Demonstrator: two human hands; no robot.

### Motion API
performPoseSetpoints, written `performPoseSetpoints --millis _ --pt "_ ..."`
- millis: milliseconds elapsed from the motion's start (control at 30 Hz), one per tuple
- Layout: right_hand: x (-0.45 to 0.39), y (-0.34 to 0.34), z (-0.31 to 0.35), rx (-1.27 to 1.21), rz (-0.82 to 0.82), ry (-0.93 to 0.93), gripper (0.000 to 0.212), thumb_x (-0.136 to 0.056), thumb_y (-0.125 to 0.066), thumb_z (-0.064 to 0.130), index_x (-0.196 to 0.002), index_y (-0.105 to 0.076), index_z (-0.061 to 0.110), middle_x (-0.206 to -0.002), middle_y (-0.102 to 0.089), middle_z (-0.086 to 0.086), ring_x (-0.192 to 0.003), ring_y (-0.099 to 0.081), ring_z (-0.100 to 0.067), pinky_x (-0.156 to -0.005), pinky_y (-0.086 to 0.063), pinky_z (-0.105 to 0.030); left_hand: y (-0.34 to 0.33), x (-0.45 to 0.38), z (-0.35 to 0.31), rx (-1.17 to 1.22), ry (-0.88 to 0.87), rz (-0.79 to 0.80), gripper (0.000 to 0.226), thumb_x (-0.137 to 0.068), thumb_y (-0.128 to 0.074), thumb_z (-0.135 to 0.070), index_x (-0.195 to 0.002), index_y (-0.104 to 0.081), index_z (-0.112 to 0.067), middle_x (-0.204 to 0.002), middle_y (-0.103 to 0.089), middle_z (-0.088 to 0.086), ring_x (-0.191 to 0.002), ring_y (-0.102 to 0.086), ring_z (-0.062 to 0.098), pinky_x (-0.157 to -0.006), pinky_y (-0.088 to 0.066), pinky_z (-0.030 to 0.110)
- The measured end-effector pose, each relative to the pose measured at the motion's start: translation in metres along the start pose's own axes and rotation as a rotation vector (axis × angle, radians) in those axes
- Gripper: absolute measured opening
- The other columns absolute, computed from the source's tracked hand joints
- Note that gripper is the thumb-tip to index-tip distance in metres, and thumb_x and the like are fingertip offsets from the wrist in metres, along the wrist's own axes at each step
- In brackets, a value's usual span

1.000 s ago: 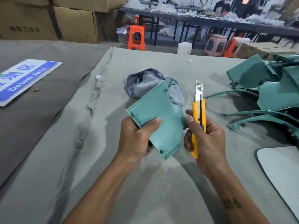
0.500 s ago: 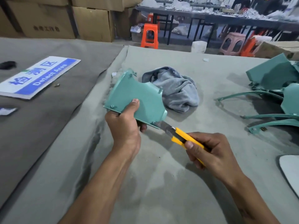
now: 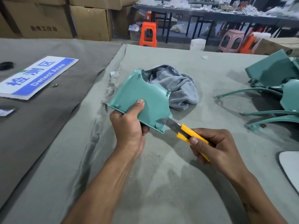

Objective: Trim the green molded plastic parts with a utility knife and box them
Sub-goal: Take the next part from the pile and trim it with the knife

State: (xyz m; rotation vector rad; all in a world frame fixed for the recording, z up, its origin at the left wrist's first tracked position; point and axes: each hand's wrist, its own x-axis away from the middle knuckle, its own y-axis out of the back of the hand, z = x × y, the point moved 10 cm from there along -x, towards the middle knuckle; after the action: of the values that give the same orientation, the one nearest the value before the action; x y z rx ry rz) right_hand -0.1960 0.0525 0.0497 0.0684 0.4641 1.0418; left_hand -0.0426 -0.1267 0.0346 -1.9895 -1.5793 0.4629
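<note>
The left hand [image 3: 127, 126] gripped the green part [image 3: 142, 96] by its near edge, thumb pressed on top, holding it above the grey cloth-covered table [image 3: 161, 183]. The right hand [image 3: 215, 147] curled round the yellow knife [image 3: 189, 135], its blade touching the part's near right corner. A grey rag [image 3: 178, 88] lay just behind; more green parts [image 3: 275, 88] were piled at right.

Factory wkshop: stacked cartons [image 3: 48, 21], workbenches [image 3: 210, 15].

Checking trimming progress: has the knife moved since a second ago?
Yes. The utility knife swung from upright, right of the grey cloth, to blade against the green part.
</note>
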Motion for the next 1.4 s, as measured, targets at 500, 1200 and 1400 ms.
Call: performPoseSetpoints --millis 500,1200,1400 --pt "0.001 0.024 0.015 -0.035 -0.320 0.101 0.024 -0.104 -0.059 0.035 -0.108 -0.070 0.013 -0.060 -0.052 -0.008 -0.046 -0.048 -0.020 -0.049 -0.041 -0.022 -0.020 0.016 -0.002 0.021 -0.062 0.181 0.018 -0.079 -0.070 -0.012 -0.075 -0.078 -0.027 -0.067 -0.066 -0.003 -0.043 -0.051 0.013 -0.036 -0.033 0.018" --pt "-0.002 0.063 -0.007 -0.120 -0.306 -0.076 0.026 -0.076 -0.087 0.017 -0.099 -0.078 0.026 -0.079 -0.069 -0.003 -0.042 -0.045 -0.021 -0.041 -0.042 -0.027 -0.039 0.015 0.016 -0.410 -0.022 0.623 0.011 -0.081 -0.072 -0.014 -0.087 -0.082 -0.014 -0.090 -0.080 0.006 -0.081 -0.075 0.020 -0.068 -0.061 0.033" --pt "0.013 0.080 0.015 0.153 -0.629 0.067 0.033 -0.102 -0.062 0.050 -0.080 -0.059 0.026 -0.064 -0.060 -0.003 -0.042 -0.051 -0.018 -0.042 -0.041 -0.025 -0.025 0.003 0.004 -0.231 -0.050 0.346 0.012 -0.086 -0.075 -0.012 -0.077 -0.081 -0.018 -0.083 -0.079 0.005 -0.077 -0.076 0.026 -0.065 -0.063 0.042"
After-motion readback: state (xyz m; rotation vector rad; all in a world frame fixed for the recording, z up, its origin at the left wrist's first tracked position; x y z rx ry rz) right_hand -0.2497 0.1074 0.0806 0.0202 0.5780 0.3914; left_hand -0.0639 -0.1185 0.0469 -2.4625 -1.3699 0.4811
